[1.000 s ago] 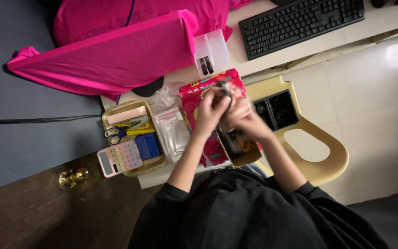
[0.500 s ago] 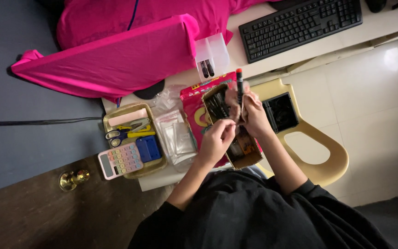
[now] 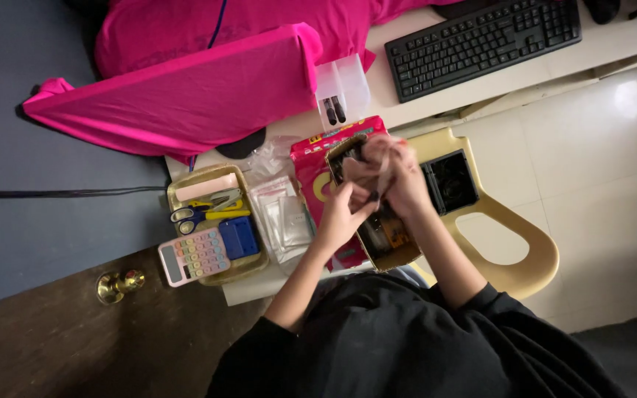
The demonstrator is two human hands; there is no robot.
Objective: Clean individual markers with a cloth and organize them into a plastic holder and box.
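Note:
My hands meet over a long tan tray [image 3: 391, 258] of dark small items that lies across a red package [image 3: 311, 162]. My right hand [image 3: 401, 177] is clenched and motion-blurred above the tray's far end. My left hand [image 3: 344, 214] reaches up against it, fingers pinching a small dark piece [image 3: 372, 196] between the two hands. What the piece is cannot be made out. A black square box [image 3: 448, 181] sits just right of my right hand on a cream chair [image 3: 528, 254].
A second tan tray [image 3: 215, 177] to the left holds scissors [image 3: 200, 214], a pastel calculator [image 3: 195, 256] and a blue block [image 3: 240, 237]. Clear bags [image 3: 283, 218] lie between the trays. Behind: clear organiser [image 3: 342, 90], black keyboard [image 3: 481, 40], pink cloth [image 3: 186, 96]. Brass knob [image 3: 119, 284] lower left.
My right hand had raised a dark stick with a red tip; it has dropped back and closed. My left hand has risen from the tray's near end to meet it.

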